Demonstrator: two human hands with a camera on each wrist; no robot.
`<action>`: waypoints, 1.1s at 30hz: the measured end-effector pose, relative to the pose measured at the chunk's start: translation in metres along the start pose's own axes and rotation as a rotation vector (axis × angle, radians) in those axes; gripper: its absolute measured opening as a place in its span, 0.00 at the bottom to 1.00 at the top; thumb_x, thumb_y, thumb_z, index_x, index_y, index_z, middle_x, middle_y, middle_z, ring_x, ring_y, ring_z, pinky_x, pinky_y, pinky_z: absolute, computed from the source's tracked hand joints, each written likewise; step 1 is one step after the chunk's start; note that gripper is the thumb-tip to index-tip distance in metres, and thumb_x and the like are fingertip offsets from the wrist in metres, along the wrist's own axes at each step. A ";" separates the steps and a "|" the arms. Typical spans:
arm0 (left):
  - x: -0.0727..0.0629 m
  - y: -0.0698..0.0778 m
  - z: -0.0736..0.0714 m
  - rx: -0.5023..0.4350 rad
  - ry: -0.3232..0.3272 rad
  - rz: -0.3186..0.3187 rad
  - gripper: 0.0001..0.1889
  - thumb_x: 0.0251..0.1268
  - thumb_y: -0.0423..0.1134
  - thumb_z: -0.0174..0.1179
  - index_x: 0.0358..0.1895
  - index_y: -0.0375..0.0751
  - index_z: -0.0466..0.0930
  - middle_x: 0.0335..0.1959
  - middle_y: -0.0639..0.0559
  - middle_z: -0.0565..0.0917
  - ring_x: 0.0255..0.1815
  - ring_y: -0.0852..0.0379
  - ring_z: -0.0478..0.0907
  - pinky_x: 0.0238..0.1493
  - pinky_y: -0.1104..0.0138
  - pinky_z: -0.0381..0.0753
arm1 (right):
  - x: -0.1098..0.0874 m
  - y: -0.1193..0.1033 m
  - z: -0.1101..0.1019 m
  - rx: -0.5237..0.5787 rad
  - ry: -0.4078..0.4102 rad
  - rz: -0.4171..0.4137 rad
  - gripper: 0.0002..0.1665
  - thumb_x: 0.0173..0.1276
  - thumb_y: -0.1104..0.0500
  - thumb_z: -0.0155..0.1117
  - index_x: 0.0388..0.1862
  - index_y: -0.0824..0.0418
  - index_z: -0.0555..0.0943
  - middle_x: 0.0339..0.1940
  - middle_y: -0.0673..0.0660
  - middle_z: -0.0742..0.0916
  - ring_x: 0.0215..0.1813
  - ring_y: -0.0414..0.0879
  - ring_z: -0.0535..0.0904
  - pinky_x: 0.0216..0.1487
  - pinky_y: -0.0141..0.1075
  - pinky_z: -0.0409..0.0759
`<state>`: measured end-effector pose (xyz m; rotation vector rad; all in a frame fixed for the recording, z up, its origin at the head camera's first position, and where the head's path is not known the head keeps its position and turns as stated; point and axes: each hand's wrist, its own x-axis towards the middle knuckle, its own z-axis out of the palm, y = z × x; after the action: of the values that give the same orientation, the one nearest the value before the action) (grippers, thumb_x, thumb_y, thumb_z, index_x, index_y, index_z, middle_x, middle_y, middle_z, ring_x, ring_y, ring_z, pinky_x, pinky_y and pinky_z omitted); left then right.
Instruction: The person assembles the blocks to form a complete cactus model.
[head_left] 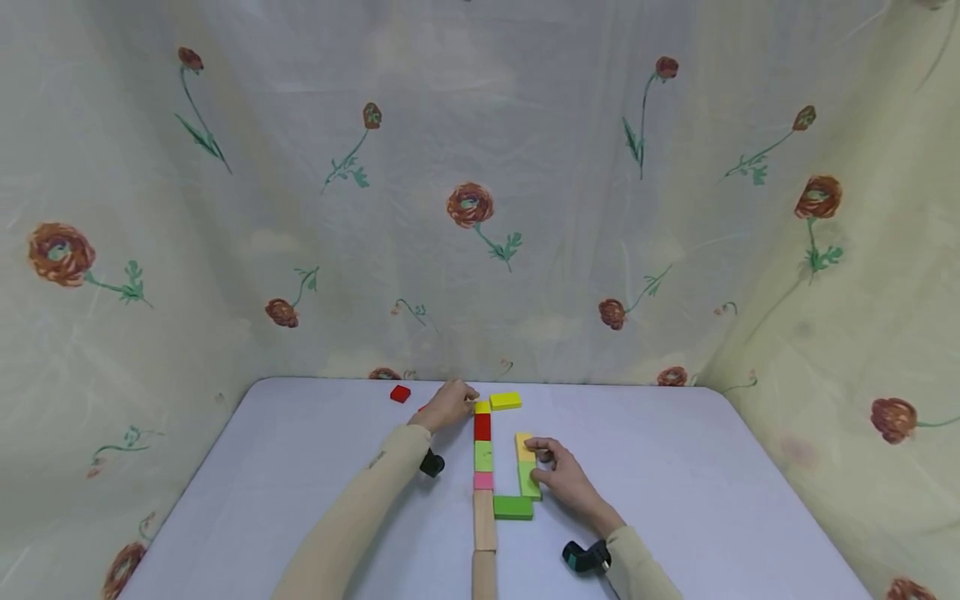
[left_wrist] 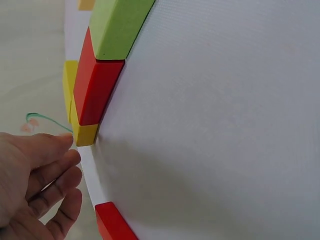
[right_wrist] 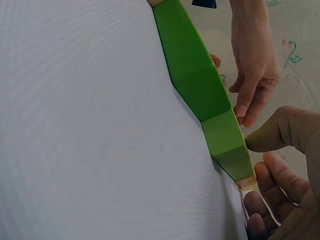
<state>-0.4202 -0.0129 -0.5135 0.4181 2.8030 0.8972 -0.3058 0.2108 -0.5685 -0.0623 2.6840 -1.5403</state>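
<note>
At the far end of a column of blocks, my left hand has its thumb tip right at a small yellow block, the other fingers loosely bent around nothing. A red block adjoins it, followed by a light green block, a pink one and wooden blocks. My right hand touches a shorter row on the right: its index fingertip is over a yellow-orange block, its thumb at a light green block. A dark green block bridges that row and the column.
A longer yellow block extends right from the column's far end. To the left lies a red block, with another red piece partly behind my left hand. Black wrist devices hang below both hands. Flowered cloth surrounds the white table.
</note>
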 end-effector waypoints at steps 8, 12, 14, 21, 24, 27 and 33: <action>0.003 0.001 0.005 -0.029 0.029 0.001 0.17 0.69 0.37 0.58 0.59 0.40 0.80 0.54 0.47 0.80 0.52 0.51 0.75 0.56 0.61 0.80 | -0.002 0.004 0.001 0.006 -0.003 0.016 0.27 0.57 0.67 0.65 0.58 0.56 0.76 0.54 0.52 0.81 0.53 0.47 0.70 0.52 0.40 0.69; 0.004 0.004 0.006 -0.026 0.058 0.000 0.17 0.69 0.39 0.58 0.59 0.41 0.80 0.54 0.47 0.81 0.52 0.51 0.74 0.56 0.60 0.80 | -0.002 0.005 0.001 0.011 -0.005 0.014 0.27 0.57 0.67 0.65 0.58 0.56 0.76 0.54 0.52 0.81 0.53 0.47 0.70 0.51 0.40 0.69; 0.005 0.006 0.007 -0.018 0.073 -0.001 0.17 0.68 0.39 0.59 0.58 0.41 0.80 0.53 0.48 0.81 0.51 0.52 0.73 0.55 0.61 0.80 | -0.002 0.006 0.001 0.011 -0.004 0.013 0.28 0.57 0.67 0.65 0.58 0.56 0.76 0.54 0.52 0.81 0.52 0.47 0.70 0.51 0.40 0.69; 0.007 0.014 0.007 -0.024 0.077 -0.021 0.19 0.66 0.41 0.62 0.59 0.42 0.79 0.53 0.48 0.82 0.48 0.53 0.75 0.51 0.63 0.82 | -0.001 0.005 0.000 -0.009 0.004 0.010 0.28 0.57 0.67 0.65 0.58 0.55 0.76 0.54 0.52 0.81 0.52 0.47 0.70 0.50 0.38 0.70; 0.009 0.018 0.008 -0.039 0.059 -0.035 0.21 0.64 0.43 0.64 0.59 0.42 0.79 0.54 0.47 0.81 0.46 0.54 0.75 0.50 0.63 0.82 | -0.001 0.004 0.000 -0.009 0.001 0.009 0.28 0.58 0.67 0.65 0.58 0.55 0.76 0.55 0.52 0.81 0.52 0.47 0.70 0.50 0.38 0.70; 0.011 0.021 0.008 -0.043 0.043 -0.039 0.23 0.63 0.43 0.65 0.60 0.41 0.78 0.54 0.47 0.81 0.44 0.54 0.75 0.49 0.64 0.81 | -0.001 0.002 0.000 -0.006 0.001 0.007 0.27 0.58 0.67 0.65 0.58 0.55 0.76 0.55 0.52 0.81 0.53 0.47 0.70 0.51 0.39 0.70; 0.019 0.023 0.013 0.025 0.039 -0.016 0.23 0.62 0.45 0.65 0.61 0.44 0.78 0.55 0.50 0.82 0.46 0.55 0.74 0.50 0.65 0.81 | -0.001 -0.001 -0.001 -0.006 0.004 -0.006 0.27 0.58 0.67 0.65 0.58 0.55 0.76 0.55 0.52 0.81 0.52 0.47 0.70 0.51 0.39 0.70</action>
<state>-0.4303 0.0180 -0.5118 0.3849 2.8517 0.8772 -0.3044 0.2116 -0.5669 -0.0676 2.6944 -1.5352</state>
